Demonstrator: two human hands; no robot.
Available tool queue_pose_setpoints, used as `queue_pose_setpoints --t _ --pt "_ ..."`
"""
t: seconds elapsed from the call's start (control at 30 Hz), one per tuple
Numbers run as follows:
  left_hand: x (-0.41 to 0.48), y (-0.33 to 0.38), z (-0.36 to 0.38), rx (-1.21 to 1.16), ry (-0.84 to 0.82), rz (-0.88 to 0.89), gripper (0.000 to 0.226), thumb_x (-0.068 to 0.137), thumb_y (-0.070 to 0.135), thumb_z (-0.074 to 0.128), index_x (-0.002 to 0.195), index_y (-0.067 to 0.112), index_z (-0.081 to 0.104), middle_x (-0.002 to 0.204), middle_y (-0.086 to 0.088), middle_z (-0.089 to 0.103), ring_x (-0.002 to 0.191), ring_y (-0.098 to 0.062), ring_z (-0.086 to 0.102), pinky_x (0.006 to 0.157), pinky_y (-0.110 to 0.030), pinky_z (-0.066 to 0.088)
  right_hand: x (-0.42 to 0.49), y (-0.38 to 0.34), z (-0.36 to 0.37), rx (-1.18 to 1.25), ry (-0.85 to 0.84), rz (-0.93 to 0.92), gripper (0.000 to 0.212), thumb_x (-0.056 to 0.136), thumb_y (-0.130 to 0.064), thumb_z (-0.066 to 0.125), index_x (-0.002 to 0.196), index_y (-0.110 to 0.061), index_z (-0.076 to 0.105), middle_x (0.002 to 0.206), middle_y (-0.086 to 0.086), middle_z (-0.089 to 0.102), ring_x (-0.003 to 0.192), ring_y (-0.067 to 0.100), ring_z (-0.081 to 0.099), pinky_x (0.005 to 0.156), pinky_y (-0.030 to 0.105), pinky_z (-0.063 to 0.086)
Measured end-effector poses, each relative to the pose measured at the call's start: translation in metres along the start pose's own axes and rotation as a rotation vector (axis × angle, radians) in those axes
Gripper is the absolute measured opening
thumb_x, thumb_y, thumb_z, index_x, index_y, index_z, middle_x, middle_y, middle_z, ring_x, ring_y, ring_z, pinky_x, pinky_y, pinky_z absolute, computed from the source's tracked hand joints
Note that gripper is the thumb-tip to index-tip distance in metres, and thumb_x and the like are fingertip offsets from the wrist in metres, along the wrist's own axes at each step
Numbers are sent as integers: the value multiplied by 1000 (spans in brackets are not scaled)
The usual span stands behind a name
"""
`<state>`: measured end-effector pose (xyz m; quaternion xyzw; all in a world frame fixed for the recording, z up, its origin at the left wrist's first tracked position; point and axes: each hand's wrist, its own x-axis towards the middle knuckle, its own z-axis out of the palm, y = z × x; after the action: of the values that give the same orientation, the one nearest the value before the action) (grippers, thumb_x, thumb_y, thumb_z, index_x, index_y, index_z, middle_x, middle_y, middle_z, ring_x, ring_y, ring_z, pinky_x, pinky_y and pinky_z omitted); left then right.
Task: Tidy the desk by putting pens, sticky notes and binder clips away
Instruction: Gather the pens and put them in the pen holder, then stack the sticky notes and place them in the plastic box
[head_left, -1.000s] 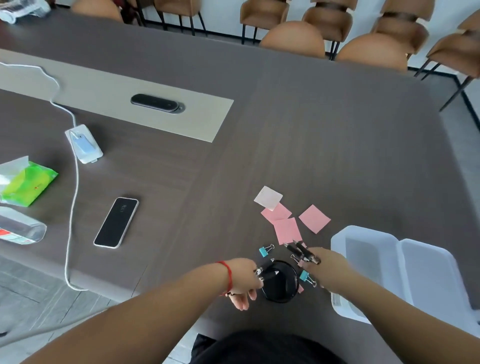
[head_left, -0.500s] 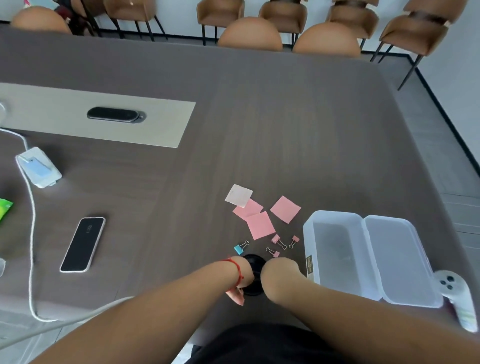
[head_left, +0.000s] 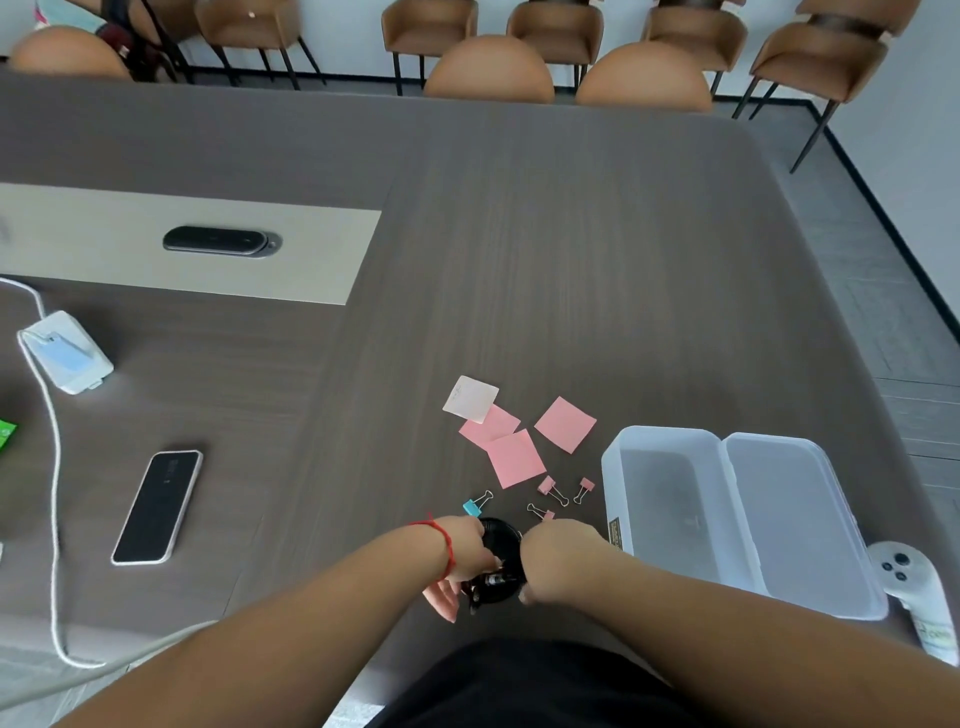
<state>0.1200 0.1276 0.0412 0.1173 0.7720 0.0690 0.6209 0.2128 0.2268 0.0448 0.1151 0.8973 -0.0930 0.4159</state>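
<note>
A black pen cup (head_left: 500, 538) stands near the table's front edge between my hands. My left hand (head_left: 460, 564), with a red string at the wrist, pinches dark pens (head_left: 493, 581) that lie tilted across the cup's near rim. My right hand (head_left: 558, 556) is curled tight against the cup's right side at the pens' other end; its fingertips are hidden. Beyond the cup lie a blue binder clip (head_left: 474, 505) and three pink binder clips (head_left: 549, 487). Further back are a white sticky note (head_left: 471, 399) and three pink sticky notes (head_left: 564, 424).
An open clear plastic box (head_left: 670, 499) with its lid (head_left: 795, 519) folded out sits to the right, a white controller (head_left: 906, 582) beside it. A black phone (head_left: 157, 506), a white charger (head_left: 66, 351) and its cable (head_left: 52, 467) lie to the left. Chairs line the far edge.
My right hand has brought its pens down from beside the cup onto it, and both hands have closed in around the cup. The view has swung right, showing the whole box.
</note>
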Motion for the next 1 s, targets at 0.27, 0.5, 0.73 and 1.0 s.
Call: queue_pose_setpoints --t 0.27,0.5,0.73,1.0 --pt "8 3 -54 -109 71 46 42 96 35 43 128 7 45 98 -15 59 70 -20 62 55 -28 57 10 74 -15 553 -36 76 57 87 -53 59 131 -18 49 102 5 66 65 16 62 67 28 51" --pt "85 30 -102 -489 337 37 22 87 23 60 96 4 53 75 -8 50 61 -19 53 47 -28 52 71 101 -29 814 105 169 61 90 -63 43 132 -18 44 113 4 64 82 18 69 71 28 58" --pt "156 57 -118 -390 772 -44 64 74 37 70 123 2 48 125 -16 55 112 -36 59 88 -42 53 135 102 -43 826 316 293 53 89 -52 53 128 -17 54 124 5 63 98 25 61 74 27 44" --pt "196 62 -110 -168 896 -58 62 77 36 70 124 3 47 129 -15 50 122 -33 48 93 -46 47 162 78 -15 695 332 341 65 81 -47 67 134 -17 46 125 5 55 102 27 66 89 36 53"
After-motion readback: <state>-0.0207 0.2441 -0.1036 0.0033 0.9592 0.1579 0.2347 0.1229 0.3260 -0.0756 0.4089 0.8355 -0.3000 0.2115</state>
